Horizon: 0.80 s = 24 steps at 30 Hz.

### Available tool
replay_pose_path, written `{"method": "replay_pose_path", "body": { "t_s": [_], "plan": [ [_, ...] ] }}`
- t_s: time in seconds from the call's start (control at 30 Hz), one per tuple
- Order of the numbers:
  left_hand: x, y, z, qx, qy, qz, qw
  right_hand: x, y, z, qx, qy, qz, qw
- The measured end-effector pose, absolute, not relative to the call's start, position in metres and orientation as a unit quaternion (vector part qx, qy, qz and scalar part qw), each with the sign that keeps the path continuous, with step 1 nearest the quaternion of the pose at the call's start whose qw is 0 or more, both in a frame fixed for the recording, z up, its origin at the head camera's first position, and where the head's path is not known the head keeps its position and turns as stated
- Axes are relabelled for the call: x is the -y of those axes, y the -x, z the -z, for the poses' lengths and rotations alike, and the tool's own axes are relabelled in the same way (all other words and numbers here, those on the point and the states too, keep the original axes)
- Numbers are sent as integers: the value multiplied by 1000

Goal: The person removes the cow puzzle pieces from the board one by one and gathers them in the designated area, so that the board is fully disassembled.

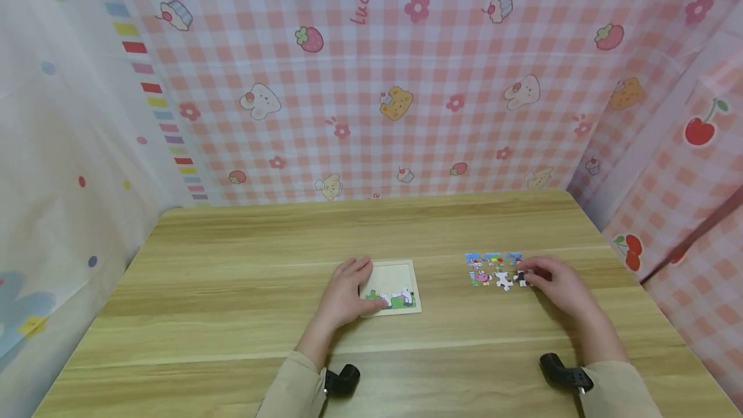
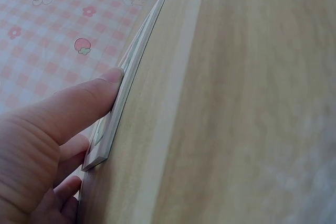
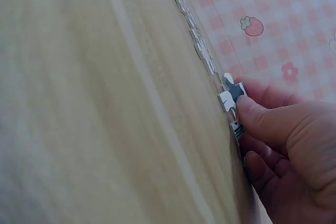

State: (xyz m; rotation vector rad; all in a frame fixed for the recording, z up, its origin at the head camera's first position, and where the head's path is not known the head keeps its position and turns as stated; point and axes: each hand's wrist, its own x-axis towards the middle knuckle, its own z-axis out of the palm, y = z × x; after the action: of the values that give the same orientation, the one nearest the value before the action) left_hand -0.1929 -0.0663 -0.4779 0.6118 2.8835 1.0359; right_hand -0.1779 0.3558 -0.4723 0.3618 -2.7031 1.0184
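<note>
A square wooden puzzle tray (image 1: pixel 390 278) lies on the table, with several fitted jigsaw pieces (image 1: pixel 406 300) of green and white along its near side. My left hand (image 1: pixel 347 294) holds the tray at its left side, the thumb lying over the near corner and the fingers along the far left. To the right, my right hand (image 1: pixel 558 286) pinches a black-and-white puzzle piece (image 3: pixel 229 99) between thumb and forefinger; in the right wrist view the piece stands tilted up at the table. Loose puzzle pieces (image 1: pixel 482 278) lie in rows just left of that hand, some partly hidden by its fingers.
The wood-grain table (image 1: pixel 232 328) reaches back to a pink checked cloth (image 1: pixel 360 140) hung behind it. More printed cloth hangs at both sides. Each wrist carries a black camera mount (image 1: pixel 342 380) near the sleeve.
</note>
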Motion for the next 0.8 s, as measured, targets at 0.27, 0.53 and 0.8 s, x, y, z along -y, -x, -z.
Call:
{"method": "replay_pose_path", "body": {
  "t_s": [0.27, 0.53, 0.8],
  "plan": [
    [66, 194, 480, -924, -197, -327, 8, -355, 181, 473, 938, -99, -315, 106],
    [66, 195, 480, -926, -196, -324, 8, -355, 181, 476, 933, -103, -322, 124],
    [66, 193, 479, -925, -193, -326, 12, -353, 178, 474, 922, -103, -342, 152]
  ]
}}
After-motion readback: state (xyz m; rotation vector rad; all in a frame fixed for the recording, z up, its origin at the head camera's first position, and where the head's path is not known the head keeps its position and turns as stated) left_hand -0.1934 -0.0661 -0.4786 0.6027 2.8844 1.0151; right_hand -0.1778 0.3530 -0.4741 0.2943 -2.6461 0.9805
